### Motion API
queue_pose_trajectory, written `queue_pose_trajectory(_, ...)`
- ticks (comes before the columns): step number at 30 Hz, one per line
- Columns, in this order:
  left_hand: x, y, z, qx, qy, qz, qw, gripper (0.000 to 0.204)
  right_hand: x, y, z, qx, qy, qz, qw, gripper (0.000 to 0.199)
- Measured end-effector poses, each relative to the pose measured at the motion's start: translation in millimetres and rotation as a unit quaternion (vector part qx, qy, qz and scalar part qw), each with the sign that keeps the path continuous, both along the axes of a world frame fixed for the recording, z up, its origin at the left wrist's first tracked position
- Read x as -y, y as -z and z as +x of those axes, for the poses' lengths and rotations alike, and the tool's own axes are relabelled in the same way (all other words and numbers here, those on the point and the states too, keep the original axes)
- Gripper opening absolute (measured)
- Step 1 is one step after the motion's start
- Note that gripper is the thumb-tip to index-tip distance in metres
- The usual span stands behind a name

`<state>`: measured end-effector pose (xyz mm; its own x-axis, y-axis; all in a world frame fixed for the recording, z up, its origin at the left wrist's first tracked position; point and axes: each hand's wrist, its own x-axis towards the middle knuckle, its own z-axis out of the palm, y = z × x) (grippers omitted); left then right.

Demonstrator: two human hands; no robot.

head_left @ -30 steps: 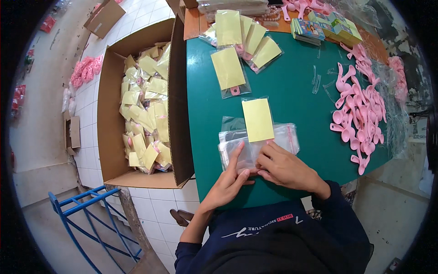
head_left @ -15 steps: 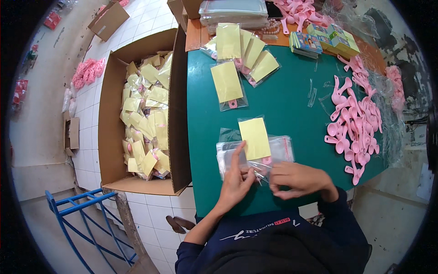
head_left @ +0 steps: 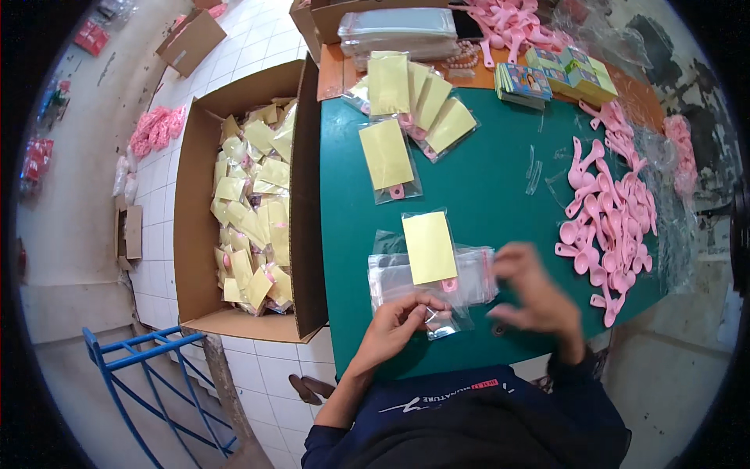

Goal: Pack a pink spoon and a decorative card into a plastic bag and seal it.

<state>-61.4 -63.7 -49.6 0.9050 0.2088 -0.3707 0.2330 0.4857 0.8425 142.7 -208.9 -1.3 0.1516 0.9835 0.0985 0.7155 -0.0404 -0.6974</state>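
Observation:
My left hand (head_left: 402,319) pinches a small clear plastic bag (head_left: 442,321) at the near edge of the green table (head_left: 484,187). Just beyond it lies a stack of clear bags (head_left: 476,273) with a packed bag holding a yellow card and a pink spoon (head_left: 429,248) on top. My right hand (head_left: 535,293) hovers blurred to the right of the stack, fingers apart, holding nothing that I can make out. A heap of loose pink spoons (head_left: 609,227) lies on the table's right side.
A large open cardboard box (head_left: 195,234) of packed yellow-card bags stands on the floor at my left. More packed bags (head_left: 406,109) lie at the table's far side, with small colourful card stacks (head_left: 558,74) and clear bag bundles (head_left: 398,27). A blue metal frame (head_left: 133,375) stands lower left.
My right hand has lifted off the bag stack and moved right. My left hand has drawn one clear bag toward the table's near edge.

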Motion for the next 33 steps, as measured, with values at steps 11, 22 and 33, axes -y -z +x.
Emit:
queue_pose_trajectory(11,-0.5,-23.8,-9.5,-0.042,0.006,0.233,0.971,0.017,-5.5,25.0,-47.1,-0.162,0.088,0.043,0.982,0.017)
queue_pose_trajectory(22,8.3,-8.2,-5.6,-0.058,-0.064,0.326,0.941,0.011,-3.6,30.6,-72.4,-0.497,0.271,-0.041,0.823,0.009)
queue_pose_trajectory(33,24.4,-8.8,3.8,-0.080,-0.263,0.189,0.943,0.015,-13.2,32.8,-84.3,-0.446,0.350,0.001,0.824,0.009)
